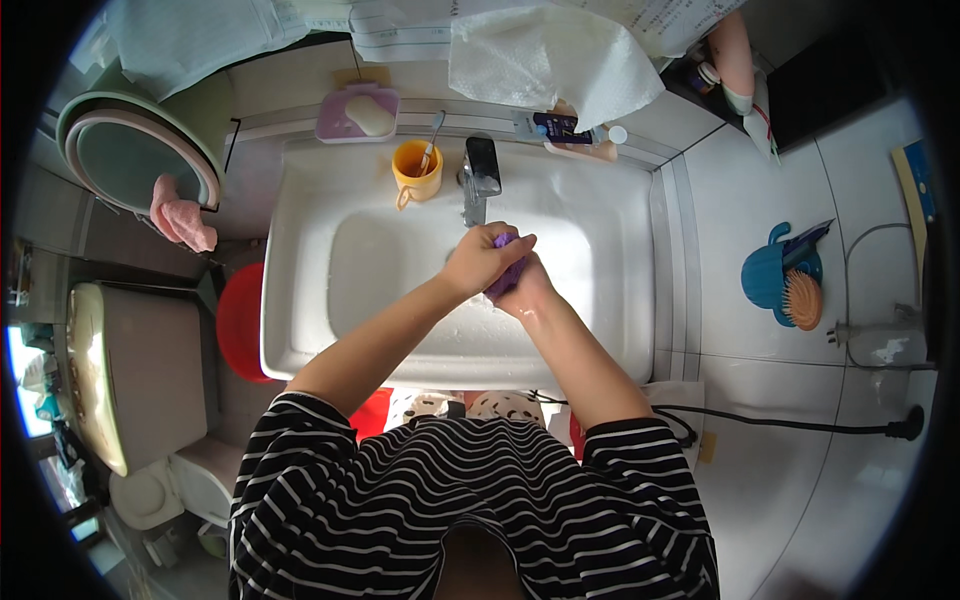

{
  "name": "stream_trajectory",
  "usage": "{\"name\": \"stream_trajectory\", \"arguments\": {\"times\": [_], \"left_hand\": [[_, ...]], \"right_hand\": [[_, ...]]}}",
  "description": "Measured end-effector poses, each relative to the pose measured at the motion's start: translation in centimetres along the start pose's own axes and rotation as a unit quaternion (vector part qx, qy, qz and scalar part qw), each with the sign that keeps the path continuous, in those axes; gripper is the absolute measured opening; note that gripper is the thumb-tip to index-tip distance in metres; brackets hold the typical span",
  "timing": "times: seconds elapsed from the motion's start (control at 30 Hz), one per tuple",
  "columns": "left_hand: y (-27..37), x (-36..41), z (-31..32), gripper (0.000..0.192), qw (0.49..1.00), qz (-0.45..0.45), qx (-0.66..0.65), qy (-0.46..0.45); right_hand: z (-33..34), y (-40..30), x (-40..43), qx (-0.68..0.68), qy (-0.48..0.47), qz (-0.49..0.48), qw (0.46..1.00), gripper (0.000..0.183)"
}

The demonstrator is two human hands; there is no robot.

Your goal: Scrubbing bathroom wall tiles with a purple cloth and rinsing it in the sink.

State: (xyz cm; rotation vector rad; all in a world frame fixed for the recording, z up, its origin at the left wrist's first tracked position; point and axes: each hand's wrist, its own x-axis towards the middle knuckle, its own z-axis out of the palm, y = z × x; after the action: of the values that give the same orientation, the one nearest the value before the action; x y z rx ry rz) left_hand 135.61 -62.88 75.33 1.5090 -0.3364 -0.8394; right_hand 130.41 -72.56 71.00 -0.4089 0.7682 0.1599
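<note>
Over the white sink basin (390, 292), just below the faucet (476, 180), my left hand (480, 259) and my right hand (529, 285) squeeze a crumpled purple cloth (506, 270) between them. My left fingers wrap over its top, while my right hand grips it from the right and below. Water wets my right wrist, and drops lie on the basin's front slope. A yellow cup (418, 171) holding a toothbrush (431, 142) stands on the sink's back ledge, left of the faucet.
A soap bar (369, 116) lies in a purple dish (328, 124) behind the sink. Tubes (562, 127) rest at the back right. A blue wall holder (761, 277) carries a hairbrush (802, 300). Basins (142, 161) with a pink cloth (180, 216) hang left. A black cable (772, 421) runs right.
</note>
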Motion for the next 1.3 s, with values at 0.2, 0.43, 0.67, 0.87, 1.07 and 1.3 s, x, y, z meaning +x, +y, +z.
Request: {"name": "stream_trajectory", "arguments": {"times": [0.2, 0.43, 0.67, 0.87, 1.07, 1.3], "left_hand": [[-3.1, -2.1, -3.0, 0.027, 0.931, 0.210, 0.267, 0.135], [-3.6, -11.5, -3.3, 0.045, 0.887, 0.349, 0.302, 0.015], [-5.6, -17.3, -2.7, 0.066, 0.937, 0.104, -0.121, 0.310], [-7.1, -24.9, -2.5, 0.032, 0.904, 0.071, -0.157, 0.392], [-9.2, -36.3, -1.2, 0.016, 0.813, 0.137, -0.247, 0.510], [-11.1, -52.5, 2.5, 0.056, 0.763, 0.171, -0.254, 0.569]], "right_hand": [[-2.4, 0.2, -1.3, -0.220, 0.039, 0.087, 0.971, 0.059], [-1.6, 1.8, -3.2, -0.143, -0.190, 0.088, 0.967, 0.063], [3.4, 5.3, -6.6, -0.228, -0.245, 0.096, 0.937, 0.046], [5.3, 9.5, -9.0, -0.325, -0.325, 0.194, 0.866, 0.038], [7.2, 17.1, -10.2, -0.518, -0.376, 0.135, 0.756, 0.043], [9.7, 29.6, -19.3, -0.508, -0.529, 0.251, 0.632, 0.067]]}}
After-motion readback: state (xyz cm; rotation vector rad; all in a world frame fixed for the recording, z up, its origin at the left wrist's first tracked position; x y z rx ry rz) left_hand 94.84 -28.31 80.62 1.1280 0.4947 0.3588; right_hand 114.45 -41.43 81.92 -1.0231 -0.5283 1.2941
